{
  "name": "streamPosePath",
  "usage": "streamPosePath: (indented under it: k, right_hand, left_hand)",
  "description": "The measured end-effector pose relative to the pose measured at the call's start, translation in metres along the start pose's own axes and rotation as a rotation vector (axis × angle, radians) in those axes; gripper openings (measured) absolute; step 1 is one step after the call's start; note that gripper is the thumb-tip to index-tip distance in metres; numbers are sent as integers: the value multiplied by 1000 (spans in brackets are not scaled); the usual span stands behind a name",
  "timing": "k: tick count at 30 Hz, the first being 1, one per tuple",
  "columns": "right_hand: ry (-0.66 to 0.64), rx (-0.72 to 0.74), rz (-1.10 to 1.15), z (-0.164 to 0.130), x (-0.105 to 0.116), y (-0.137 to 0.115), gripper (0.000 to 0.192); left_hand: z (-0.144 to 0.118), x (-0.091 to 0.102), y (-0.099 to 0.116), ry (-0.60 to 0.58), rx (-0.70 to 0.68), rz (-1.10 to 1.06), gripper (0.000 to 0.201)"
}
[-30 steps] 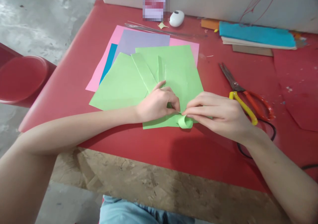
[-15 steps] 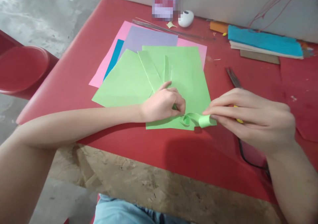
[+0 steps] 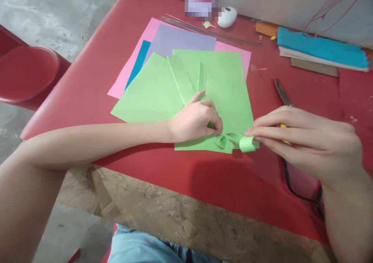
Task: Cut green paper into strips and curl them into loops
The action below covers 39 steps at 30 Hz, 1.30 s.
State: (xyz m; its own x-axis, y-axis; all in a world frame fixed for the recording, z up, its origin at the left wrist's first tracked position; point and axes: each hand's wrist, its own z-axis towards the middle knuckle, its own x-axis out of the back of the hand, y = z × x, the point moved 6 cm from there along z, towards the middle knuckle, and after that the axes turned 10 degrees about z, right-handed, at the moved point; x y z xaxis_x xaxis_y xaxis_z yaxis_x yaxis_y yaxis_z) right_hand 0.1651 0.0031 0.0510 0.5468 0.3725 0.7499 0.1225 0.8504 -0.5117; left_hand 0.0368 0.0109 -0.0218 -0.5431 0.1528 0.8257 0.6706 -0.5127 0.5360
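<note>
Green paper strip (image 3: 230,138) runs roughly left-right, parallel to the tabletop's (image 3: 87,92) near edge, lying over the near edge of the green sheet (image 3: 227,96). It curls into a small loop mid-span and a rolled end at the right.

Red round stool or tub (image 3: 26,76) off the tabletop's left edge; can't tell what it is, nothing visible in it.

Left hand (image 3: 198,119): fingers curled shut, thumb and fingertips pinching the strip's left end, heel resting on the green sheet. More cut strips fan out from under it toward the far edge.

Right hand (image 3: 303,138): thumb and forefinger closed on the rolled right end, other fingers stretched alongside, hand raised off the surface.

Scissors (image 3: 281,92) lie behind the right hand, blades toward the far edge, handles mostly hidden. Paper stack (image 3: 320,51) sits near the far right corner.
</note>
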Motion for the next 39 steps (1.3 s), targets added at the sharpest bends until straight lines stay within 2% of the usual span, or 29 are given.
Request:
streamPosePath:
  k: [11, 17, 28, 32, 36, 39]
  right_hand:
    - [-38, 34, -101, 0, -3, -2, 22]
    - [-39, 30, -124, 1, -7, -3, 18]
    - [67, -31, -32, -1, -28, 4, 19]
    - [102, -48, -66, -1, -37, 6, 15]
    - [131, -107, -62, 1, -36, 6, 20]
    - [139, -217, -23, 1, -29, 10, 20]
  left_hand:
    - [-6, 2, 6, 5, -87, 72, 18]
    - [-6, 2, 4, 31, -74, 36, 11]
    - [-3, 0, 3, -21, -79, -26, 10]
    - [-3, -2, 1, -33, -78, -18, 9]
    - [-3, -1, 0, -13, -88, -37, 5]
    - [-3, 2, -1, 1, -90, -81, 17]
